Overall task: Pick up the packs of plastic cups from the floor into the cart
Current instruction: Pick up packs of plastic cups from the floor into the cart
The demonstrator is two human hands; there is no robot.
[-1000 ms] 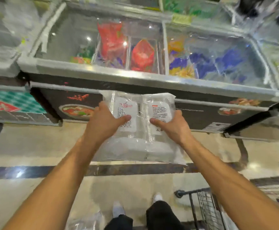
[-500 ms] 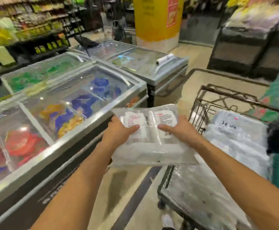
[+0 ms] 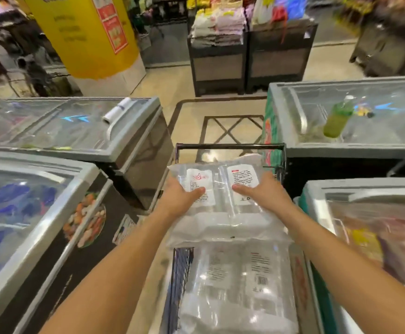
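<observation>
At the left a chest freezer [image 3: 27, 213] is seen, and behind it a yellow pillar [image 3: 83, 34] with a red poster too blurred to be read. In the middle a clear pack of plastic cups [image 3: 220, 213] is held above the cart [image 3: 228, 146]. It is gripped at its sides by the left hand [image 3: 177, 198] and the right hand [image 3: 264, 194], with thumbs laid on two white labels. A red logo shows, but the small print is unreadable. Another pack [image 3: 240, 285], barcoded, lies in the cart below. A green bottle [image 3: 339, 119] stands on the right freezer [image 3: 353, 148].
</observation>
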